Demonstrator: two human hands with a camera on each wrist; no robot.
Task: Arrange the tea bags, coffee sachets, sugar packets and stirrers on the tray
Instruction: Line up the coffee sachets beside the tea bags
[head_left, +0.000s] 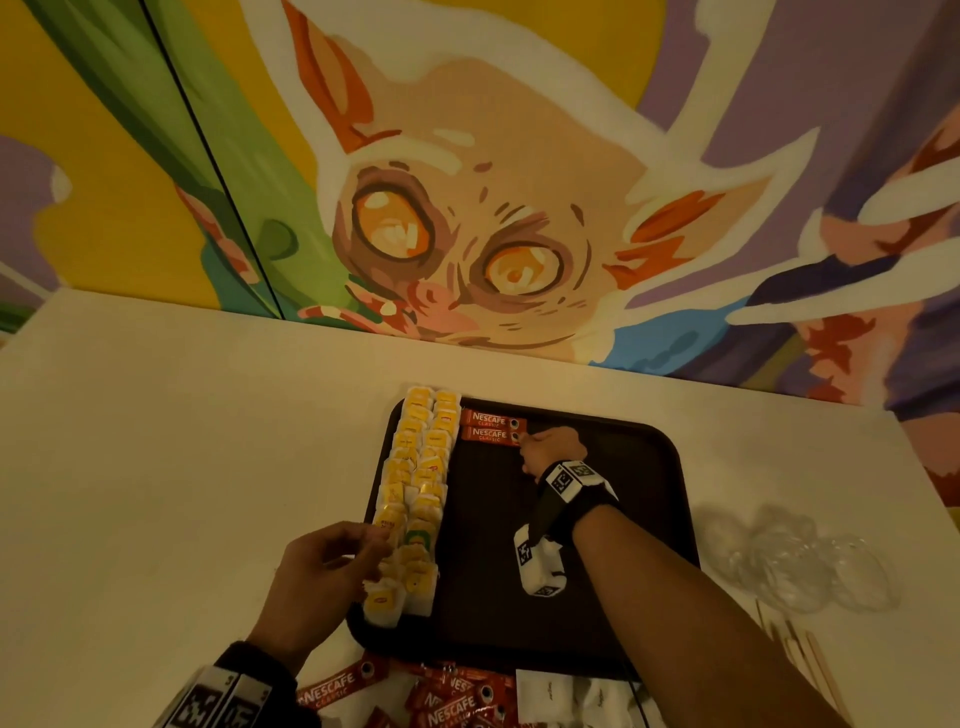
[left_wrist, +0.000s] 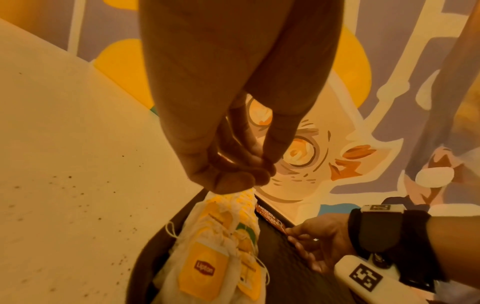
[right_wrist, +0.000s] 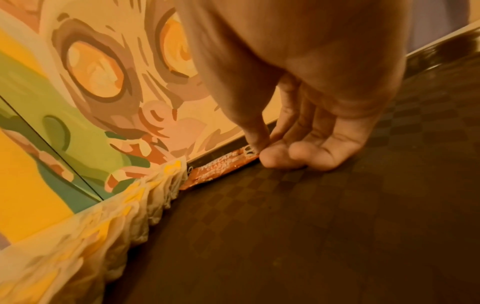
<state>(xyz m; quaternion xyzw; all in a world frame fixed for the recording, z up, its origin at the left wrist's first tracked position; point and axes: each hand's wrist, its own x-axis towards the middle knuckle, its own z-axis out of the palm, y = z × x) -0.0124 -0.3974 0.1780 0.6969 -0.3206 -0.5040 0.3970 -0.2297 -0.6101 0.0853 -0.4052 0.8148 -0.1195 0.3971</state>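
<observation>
A dark brown tray (head_left: 623, 467) lies on the white table. Yellow-tagged tea bags (head_left: 415, 493) fill two overlapping columns down its left side. Two red coffee sachets (head_left: 491, 426) lie side by side at the tray's far edge, right of the tea bags. My right hand (head_left: 524, 441) pinches the right end of the nearer sachet (right_wrist: 221, 170) between thumb and fingers (right_wrist: 275, 158). My left hand (head_left: 371, 545) hovers at the left tea bag column with its fingertips (left_wrist: 259, 166) bunched against the thumb over the tea bags (left_wrist: 207, 257). Whether it holds one is hidden.
Loose coffee sachets (head_left: 452, 701) and white sugar packets (head_left: 545, 696) lie on the table in front of the tray's near edge. Wooden stirrers (head_left: 800, 654) and a crumpled clear plastic bag (head_left: 800, 561) lie to the right. A painted wall rises behind the table.
</observation>
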